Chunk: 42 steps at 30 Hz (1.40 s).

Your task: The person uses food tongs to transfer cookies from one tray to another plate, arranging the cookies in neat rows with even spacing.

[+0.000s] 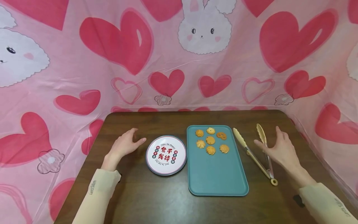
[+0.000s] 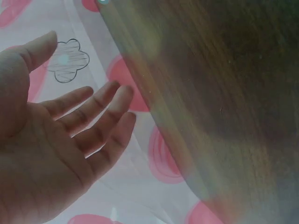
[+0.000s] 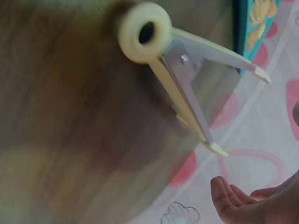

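Observation:
My left hand (image 1: 126, 145) hovers over the table left of a round white plate (image 1: 158, 166) with a dark rim and red lettering. Its fingers are loosely bent, and the palm (image 2: 42, 163) holds nothing. On the right, my other hand (image 1: 283, 152) is beside the spread kitchen tongs (image 1: 258, 162), which have cream tips and metal arms. The right wrist view shows that hand (image 3: 252, 205) apart from the tongs (image 3: 189, 93). Between plate and tongs lies a teal tray (image 1: 218, 174). Several cookies sit on its far half, including a swirl cookie (image 1: 210, 150) and a pretzel-shaped one (image 1: 221, 136).
The dark wooden table (image 1: 156, 199) has rounded far corners. A pink cloth (image 1: 167, 62) with hearts and rabbits hangs behind it and along both sides. The plate stands close to the tray's left edge; the tongs' left tip lies close to its right edge.

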Available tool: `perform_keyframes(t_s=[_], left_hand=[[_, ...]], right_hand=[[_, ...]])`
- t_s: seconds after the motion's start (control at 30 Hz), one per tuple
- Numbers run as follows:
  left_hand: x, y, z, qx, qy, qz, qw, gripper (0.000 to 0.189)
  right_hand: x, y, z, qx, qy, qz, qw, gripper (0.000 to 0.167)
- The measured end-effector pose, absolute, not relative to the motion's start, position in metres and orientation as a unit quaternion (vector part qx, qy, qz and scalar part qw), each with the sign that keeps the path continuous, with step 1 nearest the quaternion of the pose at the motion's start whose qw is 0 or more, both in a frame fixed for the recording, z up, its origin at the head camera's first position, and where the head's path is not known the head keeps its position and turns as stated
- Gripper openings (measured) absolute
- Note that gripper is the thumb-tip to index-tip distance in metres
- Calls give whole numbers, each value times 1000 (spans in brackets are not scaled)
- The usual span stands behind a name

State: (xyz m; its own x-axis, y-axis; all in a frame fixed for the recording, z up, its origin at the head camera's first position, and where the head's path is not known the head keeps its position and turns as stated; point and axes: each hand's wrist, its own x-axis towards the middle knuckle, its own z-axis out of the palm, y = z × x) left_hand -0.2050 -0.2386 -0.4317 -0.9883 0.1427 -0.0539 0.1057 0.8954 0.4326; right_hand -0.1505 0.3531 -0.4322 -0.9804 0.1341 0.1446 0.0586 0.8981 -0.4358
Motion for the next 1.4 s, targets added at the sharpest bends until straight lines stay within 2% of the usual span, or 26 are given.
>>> perform_keyframes(t_s=[0.2,0.37,0.5,0.87,1.07,1.4], left_hand=[[-200,-237,-440,74,966,231,90,67],[-198,-238,-445,74,964,228,118,63],[-198,-238,-449,86,962,226,130,61],[-191,-231,-455,139,940,267,158,39],[-189,-229,-461,157,932,285,157,32],[-186,-230,-469,146,930,300,154,32]], right_hand=[[-150,351,-446,-70,-970,232,31,119],[-148,348,-457,-81,-969,234,15,123],[-147,345,-462,-79,-969,234,6,125],[-140,339,-471,-86,-966,243,-31,128],[-138,336,-477,-86,-967,239,-24,133],[-138,336,-481,-92,-963,253,-8,115]])
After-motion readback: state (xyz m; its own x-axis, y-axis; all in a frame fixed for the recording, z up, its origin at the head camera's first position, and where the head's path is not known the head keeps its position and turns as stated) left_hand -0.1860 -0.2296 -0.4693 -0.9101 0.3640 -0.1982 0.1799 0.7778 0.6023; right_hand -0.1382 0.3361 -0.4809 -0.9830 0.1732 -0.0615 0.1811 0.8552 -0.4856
